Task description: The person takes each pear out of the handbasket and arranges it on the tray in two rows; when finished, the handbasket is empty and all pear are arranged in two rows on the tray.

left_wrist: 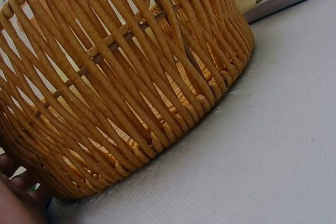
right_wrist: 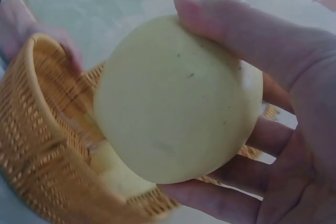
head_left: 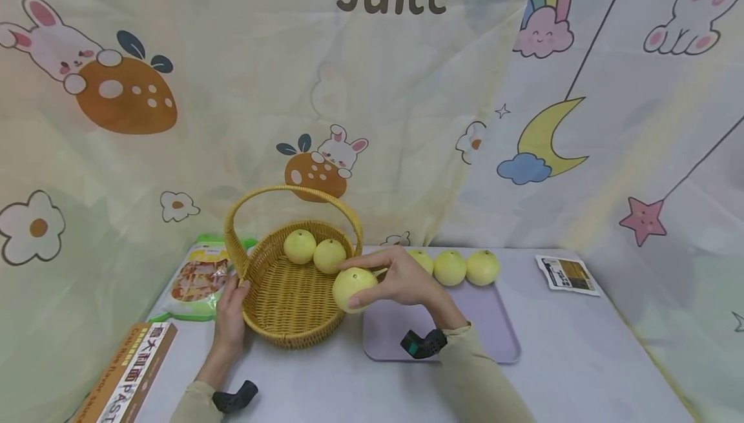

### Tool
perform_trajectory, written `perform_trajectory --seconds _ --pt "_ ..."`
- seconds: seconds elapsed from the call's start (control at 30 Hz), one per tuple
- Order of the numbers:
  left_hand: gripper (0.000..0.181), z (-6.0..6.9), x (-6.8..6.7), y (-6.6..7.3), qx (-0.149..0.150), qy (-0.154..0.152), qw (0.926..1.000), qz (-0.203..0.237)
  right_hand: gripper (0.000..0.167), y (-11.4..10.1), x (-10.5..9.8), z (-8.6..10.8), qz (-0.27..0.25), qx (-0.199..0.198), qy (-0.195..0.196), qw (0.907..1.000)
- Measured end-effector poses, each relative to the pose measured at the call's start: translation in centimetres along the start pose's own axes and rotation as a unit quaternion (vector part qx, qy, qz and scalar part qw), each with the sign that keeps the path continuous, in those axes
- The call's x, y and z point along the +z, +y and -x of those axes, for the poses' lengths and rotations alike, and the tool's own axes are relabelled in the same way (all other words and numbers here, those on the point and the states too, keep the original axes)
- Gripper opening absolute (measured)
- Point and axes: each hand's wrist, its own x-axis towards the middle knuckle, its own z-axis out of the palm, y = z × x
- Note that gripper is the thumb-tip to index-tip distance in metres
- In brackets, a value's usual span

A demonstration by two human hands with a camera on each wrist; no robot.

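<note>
A round yellow-green fruit [head_left: 352, 288] is held between the thumb and fingers of my right hand [head_left: 401, 279], beside the right rim of a wicker basket [head_left: 290, 307]. In the right wrist view, the held fruit [right_wrist: 176, 103] is pale with small dark specks. My left hand [head_left: 231, 319] grips the basket's left side near the base of its arched handle. Two similar fruits [head_left: 299, 247] lie at the back inside the basket. Three more fruits [head_left: 450, 268] show in a row at the back of a lilac tray [head_left: 506, 339], partly hidden by my right hand.
Left of the basket lie a green-edged food bag [head_left: 194, 284] and, nearer, a pasta box [head_left: 128, 371]. A small white-and-brown packet [head_left: 568, 275] lies at the back right of the white table [head_left: 587, 345]. A printed cloth [head_left: 407, 100] hangs behind.
</note>
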Motion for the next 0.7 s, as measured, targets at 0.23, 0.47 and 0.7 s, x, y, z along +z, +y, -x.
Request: perform_trajectory --seconds 0.23,0.47,0.7 --pt "0.060 -0.1 0.0 -0.1 0.006 -0.003 1.0000 -0.007 0.055 1.1 -1.9 2.1 -0.007 0.005 0.038 0.9992" --pt "0.060 -0.1 0.0 0.0 0.008 -0.008 0.9999 -0.002 0.057 2.0 -3.4 3.8 -0.002 0.027 0.075 0.9968" --pt "0.060 -0.1 0.0 -0.1 0.008 -0.006 0.9999 -0.005 0.054 3.5 -4.1 4.7 0.017 0.085 0.091 0.9921"
